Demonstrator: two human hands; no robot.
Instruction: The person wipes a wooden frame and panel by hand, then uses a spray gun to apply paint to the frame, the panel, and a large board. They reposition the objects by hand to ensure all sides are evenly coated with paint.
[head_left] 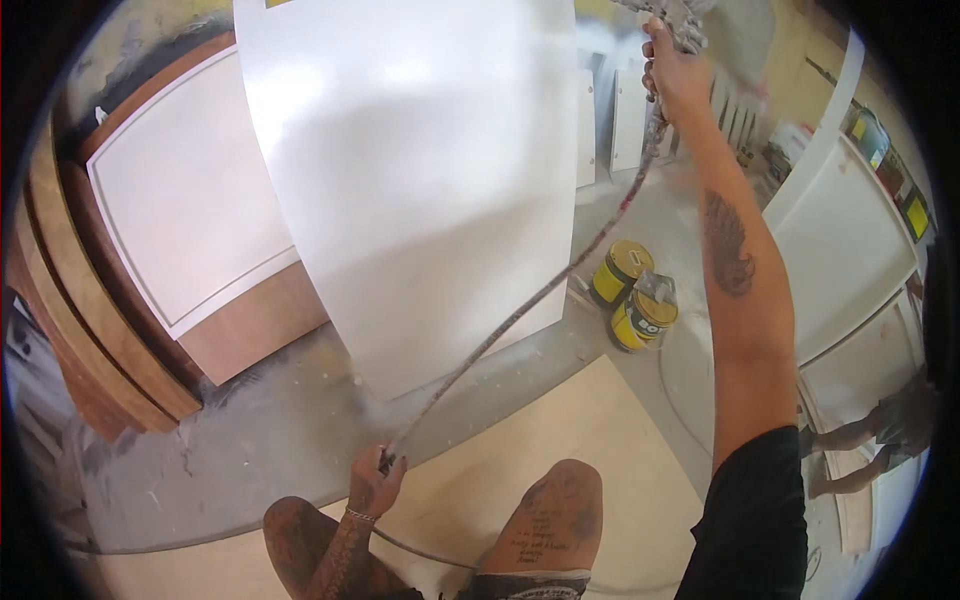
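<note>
My right hand [678,72] is raised at the top right, its fingers wrapped round the handle of a paint-crusted spray gun [684,22]. The gun's upper part is cut off by the frame edge. From the gun a stained hose [530,300] runs down to the left. Low in front of me, my left hand [376,482] is closed round this hose, which continues past my legs. Beyond the hose stands a tall white panel [420,190] with a wet-looking sheen, leaning upright with its foot on the floor.
Left of the panel lean a smaller white panel [195,180] and curved brown boards [95,290]. Two yellow-and-black paint cans [643,322] stand on the floor. A pale board [560,440] lies beneath me. More white panels [845,240] and another person's limbs [865,435] are at right.
</note>
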